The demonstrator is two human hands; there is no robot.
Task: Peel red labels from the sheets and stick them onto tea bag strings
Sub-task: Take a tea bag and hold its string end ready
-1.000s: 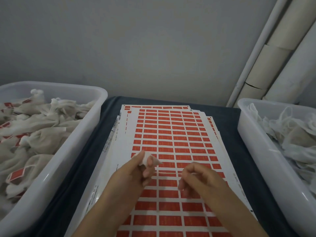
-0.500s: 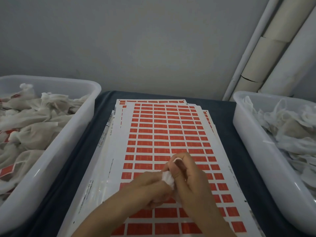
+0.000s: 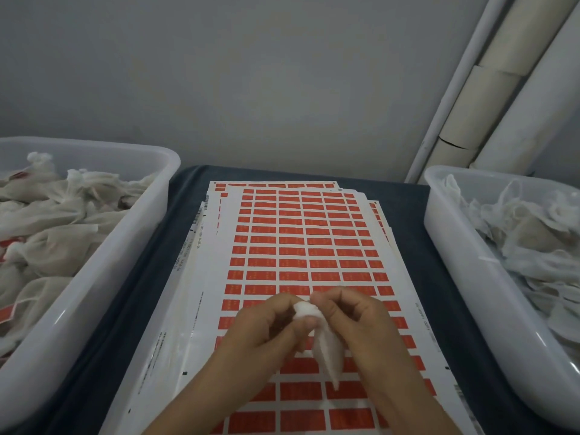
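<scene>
A stack of white sheets (image 3: 301, 246) covered in rows of red labels lies on the dark table in front of me. Over its near half I hold a white tea bag (image 3: 326, 350). My left hand (image 3: 266, 331) pinches the bag's gathered top between thumb and fingers. My right hand (image 3: 361, 324) has its fingers curled at the same top, touching the bag. The bag's body hangs down between my hands. I cannot make out its string or any label in my fingers.
A white tub (image 3: 103, 277) at the left holds tea bags, some with red labels. A second white tub (image 3: 464, 262) at the right holds plain white tea bags. Pale pipes (image 3: 489, 98) stand in the back right corner against the grey wall.
My hands were apart a second ago, the left one holding a small white piece. They have come together and now hold the tea bag, whose body has dropped down between them.
</scene>
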